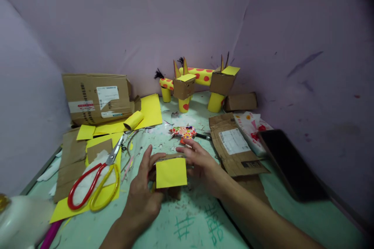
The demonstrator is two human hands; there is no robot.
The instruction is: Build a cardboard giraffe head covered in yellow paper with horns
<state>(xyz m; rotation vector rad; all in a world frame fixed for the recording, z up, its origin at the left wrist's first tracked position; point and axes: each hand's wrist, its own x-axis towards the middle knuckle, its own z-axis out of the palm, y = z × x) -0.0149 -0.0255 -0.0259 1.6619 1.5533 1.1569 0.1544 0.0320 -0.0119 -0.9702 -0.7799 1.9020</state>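
Between my hands is a small cardboard box, mostly hidden, with a yellow paper rectangle (171, 172) on its near top face. My left hand (144, 186) grips its left side, the forefinger pointing up and away. At the right side is my right hand (206, 167), its fingers bent around the far edge and side. Just beyond lies a glue gun (184, 132) with a colourful floral pattern. Large scissors (101, 181) with one red and one yellow handle rest partly open to the left, on yellow paper and cardboard scraps.
Two cardboard-headed animal figures (184, 87) with yellow, red-spotted bodies stand by the back wall. A cardboard box (97, 95) and a yellow paper tube (133, 120) sit at the left. Flattened cardboard (216, 128) and a dark phone (292, 167) are at the right.
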